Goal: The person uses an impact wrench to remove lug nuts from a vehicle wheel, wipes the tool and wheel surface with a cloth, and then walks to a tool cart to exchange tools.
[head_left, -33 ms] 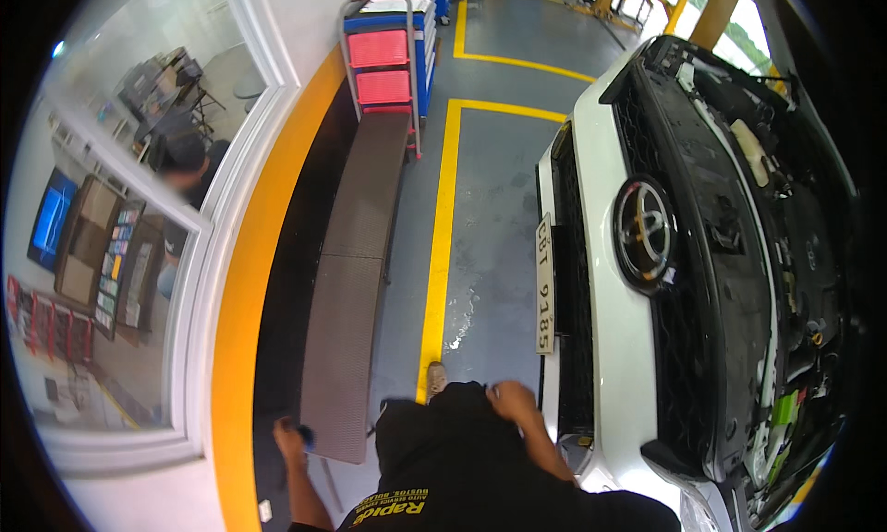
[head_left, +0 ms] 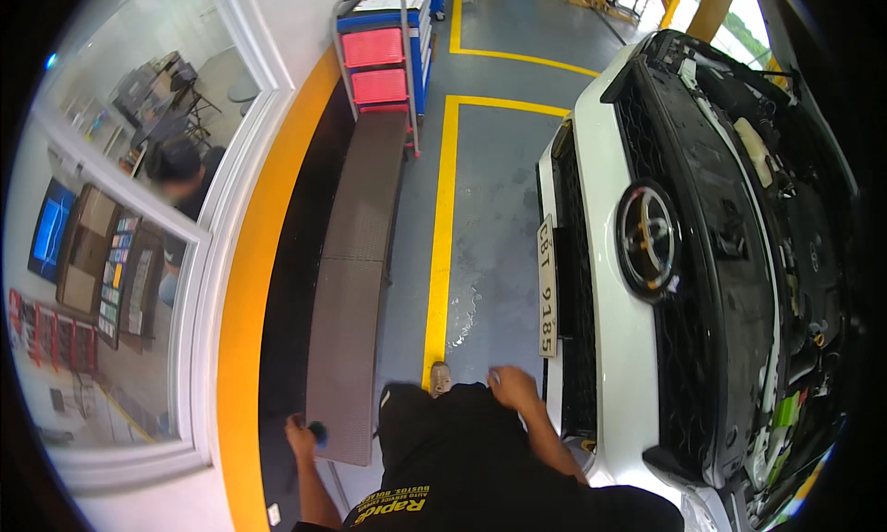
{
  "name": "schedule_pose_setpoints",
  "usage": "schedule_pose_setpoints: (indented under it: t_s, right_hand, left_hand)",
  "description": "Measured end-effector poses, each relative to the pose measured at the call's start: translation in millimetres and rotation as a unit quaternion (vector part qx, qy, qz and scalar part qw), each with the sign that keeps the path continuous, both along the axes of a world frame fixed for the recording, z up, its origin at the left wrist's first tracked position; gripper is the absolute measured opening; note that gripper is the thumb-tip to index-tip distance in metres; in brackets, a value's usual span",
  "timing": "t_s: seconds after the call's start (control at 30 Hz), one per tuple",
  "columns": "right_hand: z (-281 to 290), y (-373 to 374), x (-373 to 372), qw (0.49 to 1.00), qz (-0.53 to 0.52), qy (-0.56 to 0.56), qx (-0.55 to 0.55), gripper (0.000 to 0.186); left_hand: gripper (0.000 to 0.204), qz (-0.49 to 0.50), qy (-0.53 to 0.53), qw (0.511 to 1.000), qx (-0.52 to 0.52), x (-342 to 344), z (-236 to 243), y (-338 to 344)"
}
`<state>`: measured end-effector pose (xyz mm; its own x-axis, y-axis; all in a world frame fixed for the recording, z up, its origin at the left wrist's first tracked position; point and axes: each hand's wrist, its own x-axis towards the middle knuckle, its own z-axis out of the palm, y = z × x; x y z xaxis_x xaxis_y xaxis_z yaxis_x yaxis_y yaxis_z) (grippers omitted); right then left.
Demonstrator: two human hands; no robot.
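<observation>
My left hand [head_left: 300, 437] is out at the lower left, by the near end of a long brown bench [head_left: 344, 347]. Its fingers are closed around a small round dark teal object [head_left: 319, 433], whose kind I cannot make out. At the front of my body my right hand [head_left: 514, 387] is closed, with a small greyish bit showing at its fingers, too small to name. Close to its right stands a white car [head_left: 605, 347] with its engine bay [head_left: 795, 246] exposed.
A folding step stool with red steps [head_left: 377, 66] and a blue tool cabinet [head_left: 420, 47] stand at the bench's far end. Yellow lines [head_left: 443, 218] mark the grey floor. Behind the window [head_left: 199, 227] on the left, a person [head_left: 180, 176] is seated.
My left hand has shifted slightly right and up with the small dark object. My right hand has risen a little. The bench and car stay put.
</observation>
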<state>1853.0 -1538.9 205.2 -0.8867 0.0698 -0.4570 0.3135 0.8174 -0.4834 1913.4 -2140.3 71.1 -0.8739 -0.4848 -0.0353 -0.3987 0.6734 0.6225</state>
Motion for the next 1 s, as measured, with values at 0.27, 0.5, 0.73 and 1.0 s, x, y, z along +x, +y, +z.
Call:
schedule_pose_setpoints:
  t_s: [0.27,0.5,0.73,1.0]
  right_hand:
    - [30.9,56.2,-349.2,0.994,0.057,0.095,0.011,0.037]
    - [14.5,121.7,-608.2,0.99,0.114,0.079,0.039,0.039]
    - [40.6,247.6,-761.8,0.976,-0.107,0.168,-0.087,0.037]
    - [25.0,398.7,-964.0,0.975,-0.192,0.101,0.052,0.034]
  left_hand:
    - [0.039,0.158,-0.11,0.961,0.196,-223.5,60.8,158.0]
    - [0.027,0.229,0.124,0.88,0.396,-539.8,124.2,200.6]
    - [0.022,-0.116,0.136,0.959,0.22,-942.2,292.9,363.3]
    - [0.013,-0.355,0.197,0.874,0.268,-1234.4,373.1,574.5]
